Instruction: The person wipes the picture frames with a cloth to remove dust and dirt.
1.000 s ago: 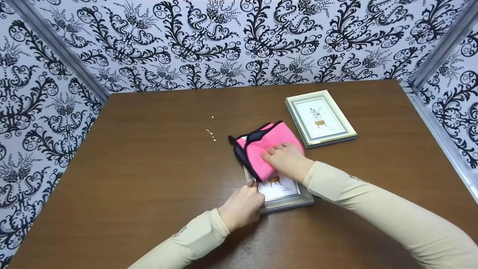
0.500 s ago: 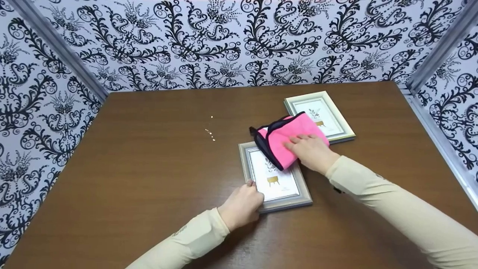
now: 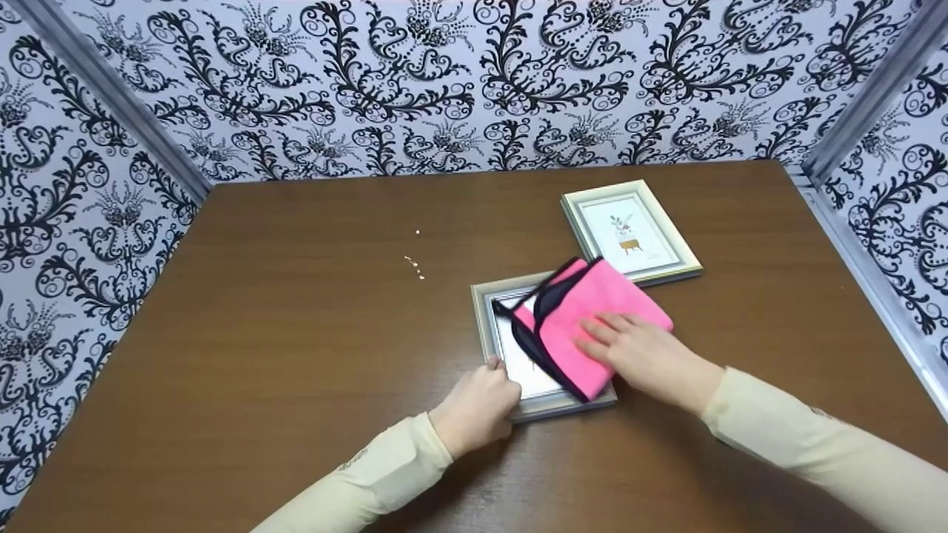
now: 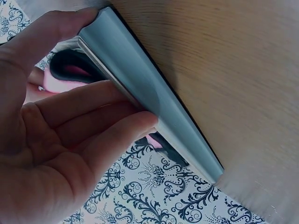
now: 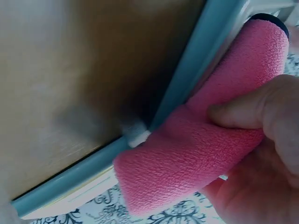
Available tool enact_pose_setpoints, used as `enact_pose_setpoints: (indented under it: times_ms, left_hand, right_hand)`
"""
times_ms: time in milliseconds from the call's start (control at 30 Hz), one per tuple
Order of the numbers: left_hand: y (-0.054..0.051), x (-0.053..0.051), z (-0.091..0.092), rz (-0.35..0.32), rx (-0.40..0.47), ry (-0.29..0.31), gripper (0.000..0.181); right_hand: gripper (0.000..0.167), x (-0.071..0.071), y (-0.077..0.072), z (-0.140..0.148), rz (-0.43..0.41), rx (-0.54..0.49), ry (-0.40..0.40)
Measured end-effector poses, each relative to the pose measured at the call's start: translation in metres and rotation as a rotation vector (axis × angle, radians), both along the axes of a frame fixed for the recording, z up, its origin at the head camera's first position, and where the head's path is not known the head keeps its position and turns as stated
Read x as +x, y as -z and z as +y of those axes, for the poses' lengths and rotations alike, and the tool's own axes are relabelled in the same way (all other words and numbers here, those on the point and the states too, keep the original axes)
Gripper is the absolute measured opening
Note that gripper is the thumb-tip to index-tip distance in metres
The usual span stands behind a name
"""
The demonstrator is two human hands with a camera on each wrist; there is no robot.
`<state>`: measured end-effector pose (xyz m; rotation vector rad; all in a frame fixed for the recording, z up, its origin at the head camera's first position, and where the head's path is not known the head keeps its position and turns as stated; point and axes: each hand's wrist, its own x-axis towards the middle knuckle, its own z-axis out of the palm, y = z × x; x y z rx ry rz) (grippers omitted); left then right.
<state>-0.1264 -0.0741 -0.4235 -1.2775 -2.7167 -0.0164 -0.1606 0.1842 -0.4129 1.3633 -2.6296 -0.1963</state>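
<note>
A picture frame (image 3: 483, 318) with a pale moulded border lies on the brown table, its print partly covered. My left hand (image 3: 478, 407) holds its left side near the front corner; in the left wrist view, thumb and fingers touch the frame's edge (image 4: 145, 84). My right hand (image 3: 643, 357) holds a folded pink cloth (image 3: 607, 292) with black trim, pressed onto the frame's glass and overhanging its right side. In the right wrist view the thumb presses into the pink cloth (image 5: 173, 163), and the other fingers are mostly hidden.
A second picture frame (image 3: 629, 233), with a potted-plant print, lies behind and to the right, close to the cloth. Small pale flecks (image 3: 415, 265) mark the table (image 3: 311, 333) left of the frames. Patterned walls (image 3: 415, 89) stand at the back and sides.
The right hand first moved right and slightly back with the cloth, uncovering more of the near frame, then came forward over its right half. The left hand has stayed in place.
</note>
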Motion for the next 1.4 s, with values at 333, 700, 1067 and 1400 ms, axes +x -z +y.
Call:
enact_pose_setpoints:
  times_ms: [333, 700, 1067, 1400]
  left_hand:
    - [0.004, -0.001, 0.001, -0.024, 0.010, -0.004, 0.028]
    - [-0.001, 0.001, -0.004, 0.033, 0.006, 0.028, 0.025]
    - [0.000, 0.004, 0.000, 0.007, -0.015, 0.043, 0.021]
    - [-0.001, 0.004, 0.000, 0.028, -0.017, 0.027, 0.021]
  right_hand:
    - [0.034, 0.049, 0.001, -0.002, 0.101, -0.014, 0.013]
    - [0.037, 0.020, 0.005, -0.023, 0.146, -0.008, 0.139]
    - [0.068, -0.051, 0.000, -0.043, -0.091, 0.096, 0.355]
    - [0.057, -0.061, -0.003, -0.042, -0.149, 0.024, 0.367]
